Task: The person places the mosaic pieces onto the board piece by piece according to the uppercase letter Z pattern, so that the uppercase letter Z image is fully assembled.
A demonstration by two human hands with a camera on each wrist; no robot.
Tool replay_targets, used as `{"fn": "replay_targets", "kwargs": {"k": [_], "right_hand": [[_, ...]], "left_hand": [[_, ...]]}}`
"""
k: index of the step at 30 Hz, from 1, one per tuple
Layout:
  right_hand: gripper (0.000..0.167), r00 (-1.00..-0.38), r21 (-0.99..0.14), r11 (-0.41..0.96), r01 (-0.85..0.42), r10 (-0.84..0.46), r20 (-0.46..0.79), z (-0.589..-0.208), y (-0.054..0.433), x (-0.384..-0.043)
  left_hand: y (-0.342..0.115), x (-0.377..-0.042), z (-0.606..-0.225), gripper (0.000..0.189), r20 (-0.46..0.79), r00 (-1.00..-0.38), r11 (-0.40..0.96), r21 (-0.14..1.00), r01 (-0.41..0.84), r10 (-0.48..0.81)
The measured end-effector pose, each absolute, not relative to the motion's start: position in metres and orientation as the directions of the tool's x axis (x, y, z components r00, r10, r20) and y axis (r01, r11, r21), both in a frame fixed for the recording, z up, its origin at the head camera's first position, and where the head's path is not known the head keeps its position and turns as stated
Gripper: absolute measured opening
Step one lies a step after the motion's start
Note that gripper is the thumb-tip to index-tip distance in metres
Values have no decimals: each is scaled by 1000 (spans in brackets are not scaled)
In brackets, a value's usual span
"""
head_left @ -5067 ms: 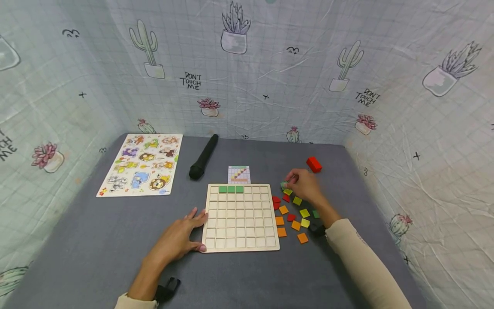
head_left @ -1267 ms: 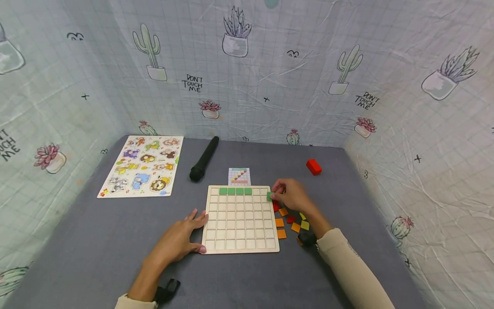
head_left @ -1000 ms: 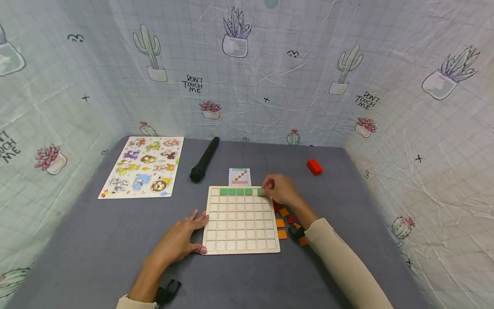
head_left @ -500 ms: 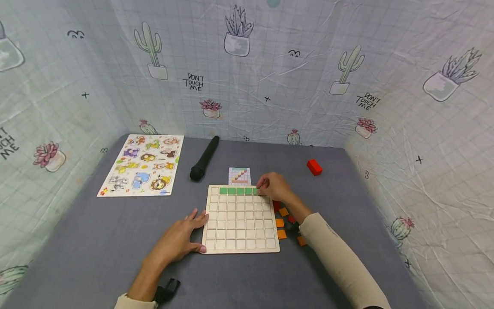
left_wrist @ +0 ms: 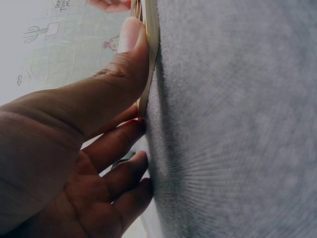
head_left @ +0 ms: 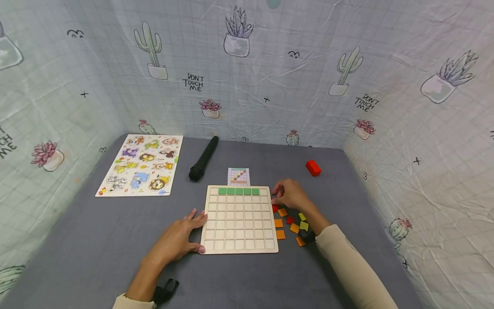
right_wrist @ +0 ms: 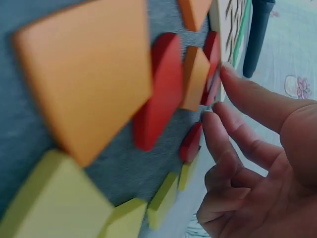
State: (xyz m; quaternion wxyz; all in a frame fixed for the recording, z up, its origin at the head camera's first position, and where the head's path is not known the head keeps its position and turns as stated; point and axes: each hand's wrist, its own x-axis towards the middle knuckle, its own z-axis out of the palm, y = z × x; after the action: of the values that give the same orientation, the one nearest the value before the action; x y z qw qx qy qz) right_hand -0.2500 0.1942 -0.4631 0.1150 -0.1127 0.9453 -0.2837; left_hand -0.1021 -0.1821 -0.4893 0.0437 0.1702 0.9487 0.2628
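Observation:
A pale wooden grid board (head_left: 240, 219) lies flat on the table, with a row of several green square tiles (head_left: 239, 191) set in its top row. My left hand (head_left: 178, 236) rests at its left side, thumb on the lower left corner and fingers spread along the edge. In the left wrist view the thumb (left_wrist: 130, 49) lies on the board's rim. At the upper right edge is my right hand (head_left: 293, 196), fingers loosely bent. The right wrist view has red tiles (right_wrist: 212, 59) just beyond its thumb and fingertips, which stand apart; no tile shows gripped.
Orange tiles (head_left: 278, 223), red tiles (head_left: 290, 220) and yellow tiles (head_left: 304, 226) are scattered right of the board, some under the right wrist. A small patterned card (head_left: 238, 176) sits behind the board. Farther back lie a microphone (head_left: 203, 159), an animal puzzle board (head_left: 140, 165) and a red block (head_left: 313, 168).
My right hand carried green tiles from the pile into the top row, extending it rightward. It has since let go and drawn back right to the board's edge. My left hand has stayed put.

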Motion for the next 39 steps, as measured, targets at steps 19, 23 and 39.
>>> {"fn": "replay_targets", "kwargs": {"k": [19,23,39], "right_hand": [[11,-950,-619,766,-172,-296,-102,-466,198,-238],[11,-952,-630,755,-183,-297,-79,-465,189,-238],[16,-959,-623,768,-152,-267,-96,-475,148,-245]], "left_hand": [[-181,-102,-488,98,-11,-940,812,507,288,340],[-180,-102,-488,98,-4,-940,812,504,294,342],[-181,-101,-487,99,2,-937,804,513,300,348]]}}
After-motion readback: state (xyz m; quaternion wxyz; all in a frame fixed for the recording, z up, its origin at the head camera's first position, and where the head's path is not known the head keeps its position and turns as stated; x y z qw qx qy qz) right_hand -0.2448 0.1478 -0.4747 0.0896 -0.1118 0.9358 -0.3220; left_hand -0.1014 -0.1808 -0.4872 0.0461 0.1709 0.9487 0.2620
